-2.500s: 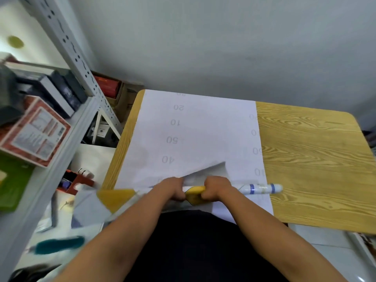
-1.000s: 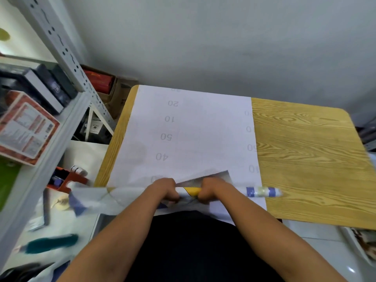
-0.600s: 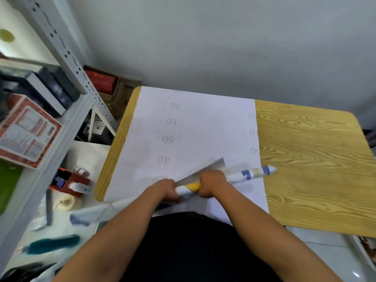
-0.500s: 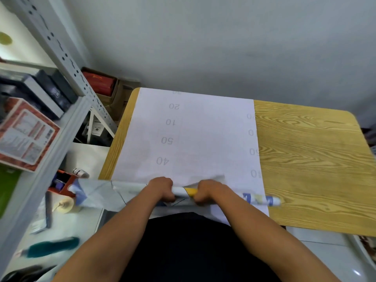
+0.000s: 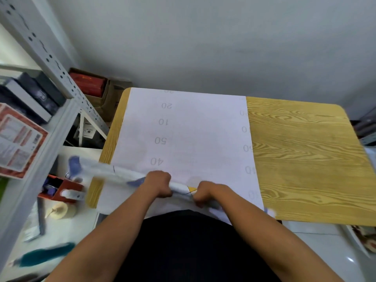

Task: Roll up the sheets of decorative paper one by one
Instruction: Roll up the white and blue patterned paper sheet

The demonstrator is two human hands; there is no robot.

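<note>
A rolled sheet of decorative paper (image 5: 114,172), white with blue and yellow patches, lies slantwise over the table's near edge. Its left end sticks out past the table's left side and is blurred. My left hand (image 5: 159,185) grips the roll near its middle. My right hand (image 5: 205,193) grips it just to the right, with a short piece of roll showing between the fists. The roll's right end (image 5: 269,211) is low by the near edge, partly hidden by my right forearm. Under it a white sheet (image 5: 195,135), face down with faint numbers, lies flat on the wooden table (image 5: 305,159).
A grey metal shelf (image 5: 61,74) with books and a red-and-white box stands at the left. Below it a white surface holds a red tray (image 5: 61,190), a spool of twine (image 5: 59,210) and a teal tool (image 5: 44,255). Cardboard boxes (image 5: 95,88) sit behind the table's left corner.
The roll has tilted: its left end rose and swung out to the left, its right end dropped toward the near edge. Both hands kept their grip and the loose flap is wound in.
</note>
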